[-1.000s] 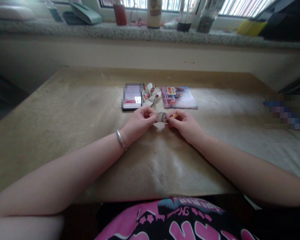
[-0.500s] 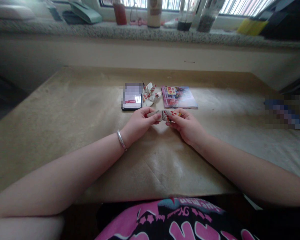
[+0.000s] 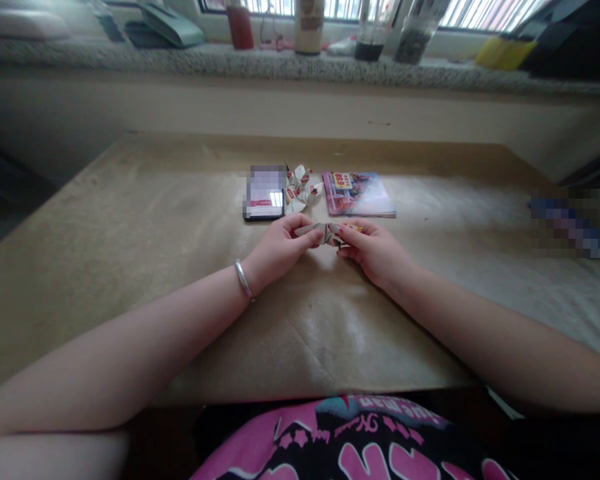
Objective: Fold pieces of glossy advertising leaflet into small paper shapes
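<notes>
A small folded piece of printed paper (image 3: pixel 326 233), white with red and yellow marks, is held just above the table between both hands. My left hand (image 3: pixel 279 249) pinches its left end with thumb and fingers closed. My right hand (image 3: pixel 375 251) pinches its right end the same way. A silver bangle sits on my left wrist. Just beyond the hands lies a finished folded paper shape (image 3: pixel 303 189) made from similar printed paper.
A phone (image 3: pixel 265 194) lies face up left of the folded shape, and a colourful flyer stack (image 3: pixel 359 194) right of it. The table (image 3: pixel 130 220) is covered in brown paper. Bottles and jars line the window sill (image 3: pixel 280 63) behind. A blurred object lies at the far right.
The folded paper has been flattened and turned slightly between my fingers. Both hands stayed in nearly the same spot, the right hand shifting a little toward the left.
</notes>
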